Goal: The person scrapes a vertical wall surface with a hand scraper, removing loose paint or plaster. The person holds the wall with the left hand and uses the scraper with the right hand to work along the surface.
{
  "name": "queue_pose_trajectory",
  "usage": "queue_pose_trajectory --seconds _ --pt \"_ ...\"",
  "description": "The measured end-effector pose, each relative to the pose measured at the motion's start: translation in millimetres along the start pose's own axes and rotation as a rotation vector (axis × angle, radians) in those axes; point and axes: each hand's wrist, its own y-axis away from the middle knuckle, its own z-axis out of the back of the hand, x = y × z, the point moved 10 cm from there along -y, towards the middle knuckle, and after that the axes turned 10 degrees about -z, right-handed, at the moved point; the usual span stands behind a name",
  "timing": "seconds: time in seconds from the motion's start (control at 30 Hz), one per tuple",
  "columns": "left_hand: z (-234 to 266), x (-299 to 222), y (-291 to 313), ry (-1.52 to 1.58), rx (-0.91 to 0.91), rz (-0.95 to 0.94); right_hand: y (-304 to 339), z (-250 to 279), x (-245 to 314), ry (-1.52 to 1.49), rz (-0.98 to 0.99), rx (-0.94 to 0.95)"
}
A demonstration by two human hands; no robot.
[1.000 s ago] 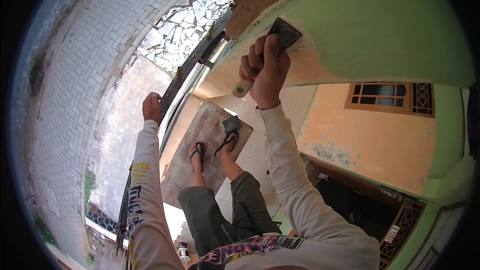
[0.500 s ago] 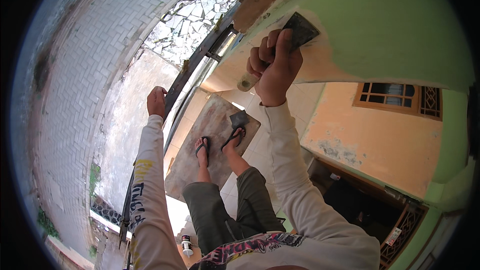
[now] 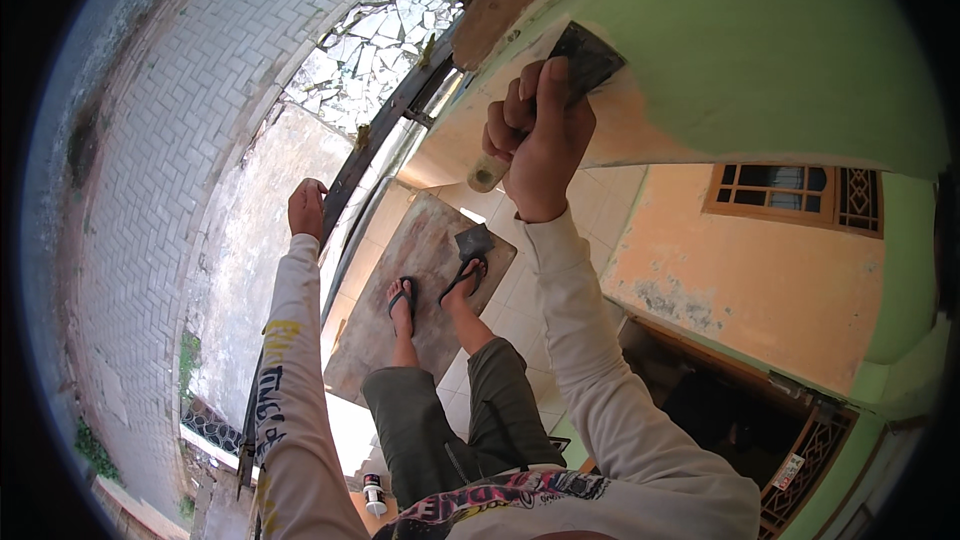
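Two hands are well apart: the right hand (image 3: 548, 145), raised, is wrapped round the handle of a putty knife (image 3: 592, 62), its thumb laid up toward the dark blade, while the left hand (image 3: 306, 208) is at a dark rail (image 3: 390, 118), fingers bent by its edge; whether they grip the rail or only rest there I cannot tell. The knife's long axis slants, its holed handle end down and to the left, its blade up and to the right of the fist, pointing away from the left hand. That blade overlies the peach patch (image 3: 625, 132) near its border with the green wall (image 3: 760, 70); contact cannot be made out. The right hand is much the nearer to that border. Lower down, feet in black flip-flops (image 3: 408, 308) stand on a weathered board (image 3: 425, 245), with a dark square plate (image 3: 473, 240) just beyond the right toes. Beneath lies a pale tiled floor (image 3: 520, 285); farther off are a wood-framed window (image 3: 770, 188) to the right and grey block paving (image 3: 180, 120) to the left.
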Motion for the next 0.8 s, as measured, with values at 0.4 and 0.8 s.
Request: queue_pose_trajectory --seconds 0.4,0.8 --pt "0 0 1 0.007 -0.006 0.007 1 -2 -5 0.041 -0.074 0.008" --pt "-4 -1 0 0.05 0.019 0.021 -10 -20 -9 -0.054 -0.008 0.089"
